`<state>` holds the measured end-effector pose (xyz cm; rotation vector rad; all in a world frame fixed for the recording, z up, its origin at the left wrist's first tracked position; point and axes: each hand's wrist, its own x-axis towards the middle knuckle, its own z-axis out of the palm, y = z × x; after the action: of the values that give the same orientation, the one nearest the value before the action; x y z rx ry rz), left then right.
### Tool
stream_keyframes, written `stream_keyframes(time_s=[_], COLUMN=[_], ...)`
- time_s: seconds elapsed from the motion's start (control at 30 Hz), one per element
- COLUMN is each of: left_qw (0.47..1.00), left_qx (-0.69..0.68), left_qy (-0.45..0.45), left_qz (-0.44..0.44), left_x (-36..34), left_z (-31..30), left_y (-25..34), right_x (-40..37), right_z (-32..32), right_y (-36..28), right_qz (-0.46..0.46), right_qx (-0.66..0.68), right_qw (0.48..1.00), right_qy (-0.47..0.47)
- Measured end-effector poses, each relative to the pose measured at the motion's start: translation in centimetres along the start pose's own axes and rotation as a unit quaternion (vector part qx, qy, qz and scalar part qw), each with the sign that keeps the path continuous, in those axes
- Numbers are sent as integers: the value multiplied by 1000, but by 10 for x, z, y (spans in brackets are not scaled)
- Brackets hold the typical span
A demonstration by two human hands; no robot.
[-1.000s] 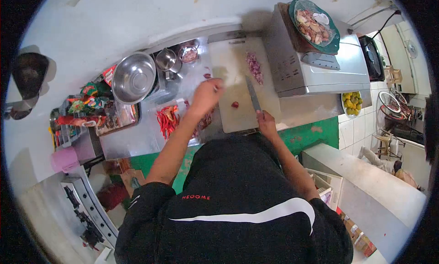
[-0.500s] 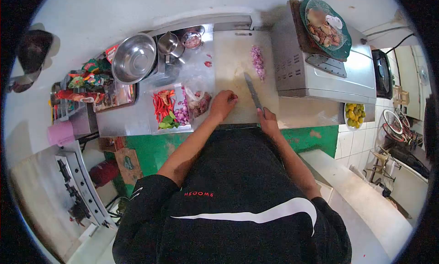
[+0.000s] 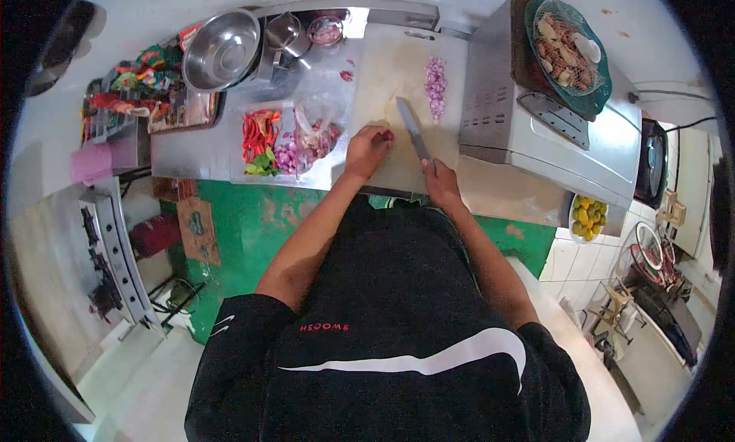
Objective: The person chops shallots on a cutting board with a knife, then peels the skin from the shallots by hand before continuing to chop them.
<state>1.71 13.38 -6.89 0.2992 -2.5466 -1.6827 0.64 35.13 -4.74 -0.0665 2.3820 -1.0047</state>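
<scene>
My left hand (image 3: 367,151) is closed around a small red shallot (image 3: 388,136) above the left part of the white cutting board (image 3: 375,67). My right hand (image 3: 441,183) grips the handle of a knife (image 3: 411,124), whose blade points away from me and slightly left over the board. Chopped shallots (image 3: 435,88) lie in a long heap on the board's right side. Left of the board, a clear tray holds red chilies (image 3: 259,134), green leaves (image 3: 262,165) and purple shallots (image 3: 286,156), with a plastic bag (image 3: 315,136) beside them.
A large steel bowl (image 3: 222,50), a steel cup (image 3: 284,33) and a small bowl (image 3: 325,31) stand at the back left. To the right is a grey oven (image 3: 559,132) with a green plate (image 3: 605,82) on top. Green-yellow citrus fruits (image 3: 589,216) fill a bowl at right.
The camera view has tilted and shifted a little. The shallot in my left hand now shows more clearly at the fingertips. The knife remains in my right hand.
</scene>
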Motion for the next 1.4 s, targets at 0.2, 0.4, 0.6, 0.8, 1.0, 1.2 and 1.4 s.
stream_keyframes(time_s=[0.2, 0.4, 0.6, 0.8, 1.0, 1.2, 1.4], left_qw=[998, 999, 998, 998, 997, 999, 992], left_qx=[-24, 30, 41, 59, 61, 50, 110], left_qy=[35, 36, 46, 37, 14, 5, -15], left_qz=[-39, -15, -11, -2, 40, 19, 53], left_x=[-6, -6, -6, -2, 1, -1, 4], left_z=[6, 12, 17, 16, 20, 18, 15], left_y=[4, 11, 12, 25, 15, 17, 18], right_x=[4, 2, 3, 2, 3, -6, -11], right_z=[-6, -10, -12, -19, -19, -17, -7], right_y=[-2, -6, -4, -12, -10, -13, -10], right_qz=[-8, -30, -31, -28, 3, -4, -42], right_qx=[-25, -52, -69, -66, -60, -63, -90], right_qw=[998, 996, 996, 996, 996, 996, 995], right_qy=[-56, -64, -53, -51, -63, -59, -20])
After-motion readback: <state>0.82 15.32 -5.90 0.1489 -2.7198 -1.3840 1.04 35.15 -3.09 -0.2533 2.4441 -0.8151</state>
